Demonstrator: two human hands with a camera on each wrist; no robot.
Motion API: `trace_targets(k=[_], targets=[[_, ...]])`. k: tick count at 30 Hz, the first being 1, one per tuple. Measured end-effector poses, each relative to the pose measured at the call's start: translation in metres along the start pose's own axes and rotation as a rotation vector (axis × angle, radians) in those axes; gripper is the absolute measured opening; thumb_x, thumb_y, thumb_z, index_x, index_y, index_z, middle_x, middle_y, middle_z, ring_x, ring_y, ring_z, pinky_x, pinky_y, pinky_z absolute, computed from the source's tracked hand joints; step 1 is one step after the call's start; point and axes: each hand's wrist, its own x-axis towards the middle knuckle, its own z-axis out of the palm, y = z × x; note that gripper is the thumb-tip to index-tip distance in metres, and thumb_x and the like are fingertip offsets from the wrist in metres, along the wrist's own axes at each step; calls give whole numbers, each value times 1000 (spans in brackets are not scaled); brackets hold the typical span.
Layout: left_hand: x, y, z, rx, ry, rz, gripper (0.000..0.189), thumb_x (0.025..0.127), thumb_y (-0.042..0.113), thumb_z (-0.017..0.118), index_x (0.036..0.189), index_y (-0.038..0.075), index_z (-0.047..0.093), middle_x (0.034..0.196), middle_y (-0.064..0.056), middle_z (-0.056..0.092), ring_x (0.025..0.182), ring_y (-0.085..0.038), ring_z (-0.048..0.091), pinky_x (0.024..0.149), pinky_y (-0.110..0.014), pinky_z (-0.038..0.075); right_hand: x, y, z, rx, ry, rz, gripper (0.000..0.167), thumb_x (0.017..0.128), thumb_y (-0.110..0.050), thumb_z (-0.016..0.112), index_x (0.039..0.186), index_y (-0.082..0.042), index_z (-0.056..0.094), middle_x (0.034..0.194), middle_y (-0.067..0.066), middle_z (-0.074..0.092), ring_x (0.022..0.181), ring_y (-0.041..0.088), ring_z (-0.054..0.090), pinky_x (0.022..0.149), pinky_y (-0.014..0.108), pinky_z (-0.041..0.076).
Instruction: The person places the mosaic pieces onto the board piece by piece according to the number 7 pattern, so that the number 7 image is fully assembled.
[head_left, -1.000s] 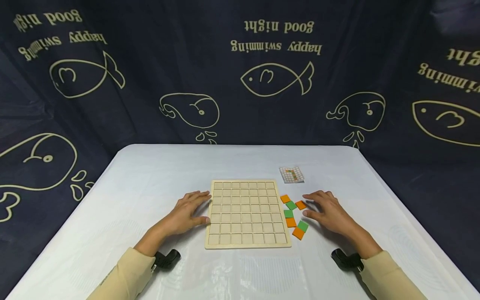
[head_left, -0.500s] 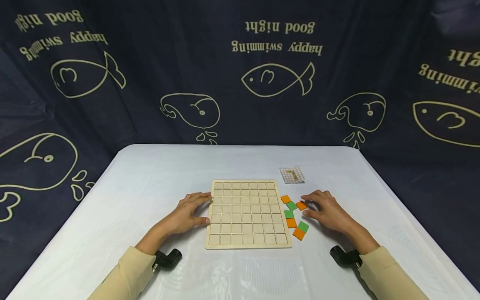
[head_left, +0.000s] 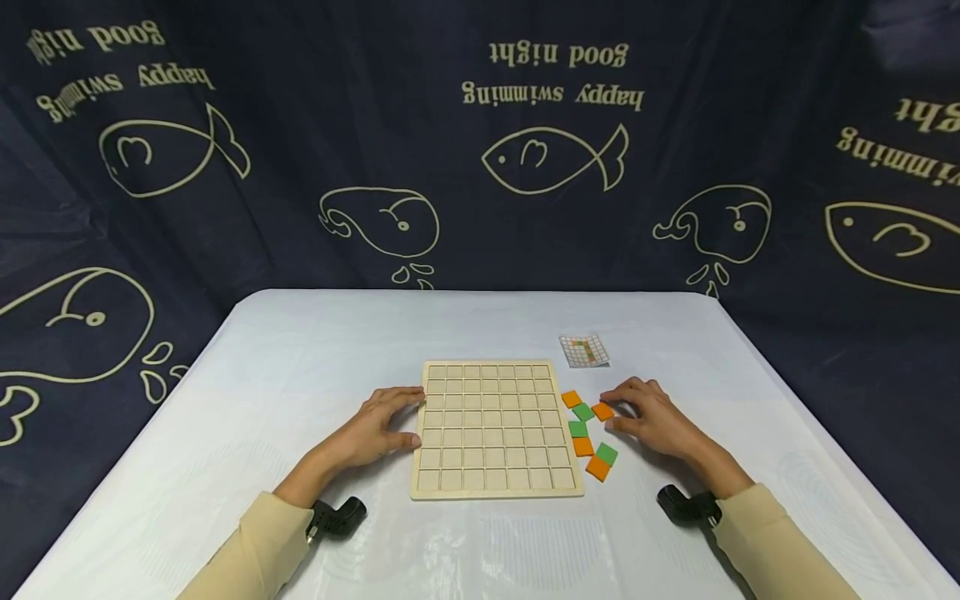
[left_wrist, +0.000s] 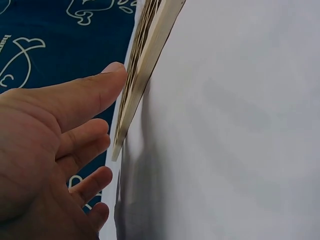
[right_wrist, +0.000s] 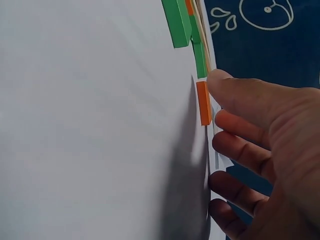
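A square wooden grid board (head_left: pixel 495 494) lies flat on the table. At its left edge is my left hand (head_left: pixel 372 427), fingers spread and thumb apart, holding nothing. The left wrist view shows the thumb (left_wrist: pixel 95 95) close by the board's side (left_wrist: pixel 145 70); whether it touches cannot be told. My right hand (head_left: pixel 654 419) hovers by the rightmost upper orange tile (head_left: pixel 603 412), its index finger and thumb parted on either side. In the right wrist view this orange tile (right_wrist: pixel 203 102) lies on the table just below the thumb (right_wrist: pixel 240 92). Whether a fingertip touches it is unclear.
Along the board's right side lie several other loose tiles, among them an orange one (head_left: pixel 572 399) and a green one (head_left: pixel 577 429). Behind them sits a small printed pattern card (head_left: pixel 585 351). A dark printed curtain (head_left: pixel 480 242) hangs behind the white table (head_left: pixel 360 333).
My right hand has drifted slightly left toward the orange tile, its index finger coming closer. The left hand and the board have stayed nearly still.
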Motion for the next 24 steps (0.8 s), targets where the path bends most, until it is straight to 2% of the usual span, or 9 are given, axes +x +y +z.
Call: trace_targets(k=[11, 24], targets=[[0, -4, 1, -47, -12, 15, 65, 80, 21, 74, 138, 8, 48, 149, -7, 38, 137, -33, 27, 108, -58, 24, 5, 0, 0, -1, -27, 28, 36, 79, -19, 74, 114, -13, 68, 115, 5, 59, 100, 21, 41, 83, 37, 31], [1, -4, 2, -48, -26, -9, 65, 80, 24, 74, 138, 9, 47, 150, -5, 37, 137, -32, 26, 107, -60, 21, 2, 5, 1, 1, 7, -16, 29, 79, -17, 74, 108, -12, 70, 109, 4, 61, 98, 20, 41, 83, 38, 33]])
